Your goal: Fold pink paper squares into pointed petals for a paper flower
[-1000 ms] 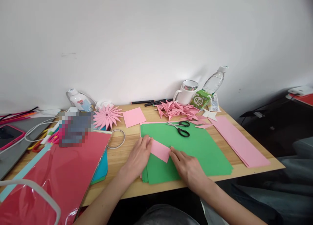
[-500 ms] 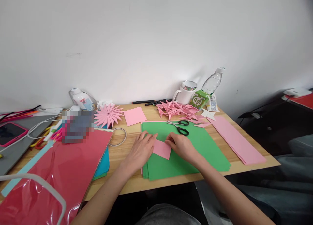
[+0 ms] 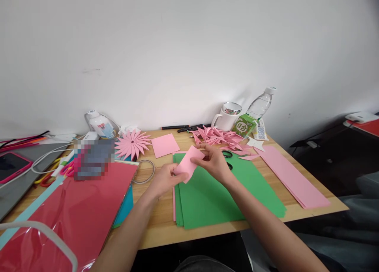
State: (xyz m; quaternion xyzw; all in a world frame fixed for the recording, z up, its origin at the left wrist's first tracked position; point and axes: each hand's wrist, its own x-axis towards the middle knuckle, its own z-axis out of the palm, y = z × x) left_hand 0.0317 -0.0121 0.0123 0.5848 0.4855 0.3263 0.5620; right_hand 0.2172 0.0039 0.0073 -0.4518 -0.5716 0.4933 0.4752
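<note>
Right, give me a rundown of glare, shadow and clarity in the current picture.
Head view: bright glare streaks on the plastic-covered red sheet; head view: soft shadow on the wall by the mug and bottle; head view: a pixelated patch hides detail at left; head view: the pink paper in the left hand and right hand shows no harsh glare.
</note>
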